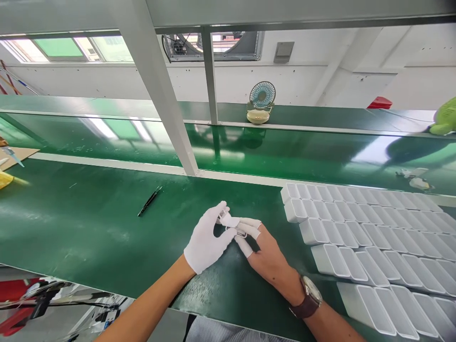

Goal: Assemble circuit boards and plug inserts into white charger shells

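Both hands meet over the green tabletop in the middle of the head view. My left hand (205,241), in a white glove, has its thumb and fingers closed on a small white plastic part (228,219). My right hand (265,251) wears white finger cots and a wristwatch. Its covered fingertips pinch the lower right side of the same part, where a thin frame-like edge (241,232) shows. The fingers cover much of the part, so its exact kind is unclear. Left of the hands, black tweezers (149,202) lie on the table (107,228).
Rows of white plastic bins (356,232) fill the right side. Beyond a white rail runs a glossy green conveyor belt (285,152), with white pieces (416,180) on it at right. A slanted post (160,90) rises ahead. A small fan (261,99) stands on the far ledge.
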Demonstrator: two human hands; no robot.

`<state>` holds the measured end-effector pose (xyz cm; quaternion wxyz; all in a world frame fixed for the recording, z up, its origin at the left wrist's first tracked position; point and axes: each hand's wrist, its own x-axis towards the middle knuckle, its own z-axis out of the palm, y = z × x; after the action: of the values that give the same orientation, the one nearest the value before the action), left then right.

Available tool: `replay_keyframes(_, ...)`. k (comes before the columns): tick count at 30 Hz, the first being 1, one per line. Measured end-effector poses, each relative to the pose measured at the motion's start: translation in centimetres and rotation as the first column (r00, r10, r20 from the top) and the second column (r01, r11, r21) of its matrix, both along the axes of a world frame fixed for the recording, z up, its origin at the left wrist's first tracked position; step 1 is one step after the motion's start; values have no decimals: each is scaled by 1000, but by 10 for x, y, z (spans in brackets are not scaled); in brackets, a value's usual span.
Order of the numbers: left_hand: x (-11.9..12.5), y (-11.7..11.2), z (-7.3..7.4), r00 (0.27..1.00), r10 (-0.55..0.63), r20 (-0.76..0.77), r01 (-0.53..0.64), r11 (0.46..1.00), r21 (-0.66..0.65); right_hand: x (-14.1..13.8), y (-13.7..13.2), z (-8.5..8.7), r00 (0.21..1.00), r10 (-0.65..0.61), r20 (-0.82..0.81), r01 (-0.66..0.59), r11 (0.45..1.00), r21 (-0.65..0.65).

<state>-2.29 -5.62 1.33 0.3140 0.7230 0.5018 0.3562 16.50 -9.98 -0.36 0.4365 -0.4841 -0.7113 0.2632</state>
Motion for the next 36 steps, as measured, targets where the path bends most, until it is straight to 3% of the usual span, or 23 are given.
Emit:
replay_keyframes(8, -5, 4, -2, 995, 28, 98, -12, 987, -160, 4, -3, -3, 987, -73, 140, 101, 973, -207)
replay_keyframes(17, -8, 4, -4, 958, 27, 286, 50, 965, -259, 5, -3, -4, 971, -94, 219, 121, 986, -112)
replay_keyframes(21, -5, 0, -2, 967, 13, 253, 35, 983, -182, 5, -3, -4, 971, -95, 219, 115, 990, -81)
replay_keyframes(27, 1, -6, -6, 997, 77, -5, -76, 995, 60, 5, -3, -1, 982, -89, 165, 110, 986, -125)
replay_keyframes(33, -2, -13, -1, 990, 22, -137, -2, 989, 147, 4, -3, 0, 994, -56, 89, 44, 990, 132)
replay_keyframes(36, -5, -13, 0, 996, -20, -89, 33, 989, 142, 3, -2, -1, 993, -69, 91, 55, 987, 149)
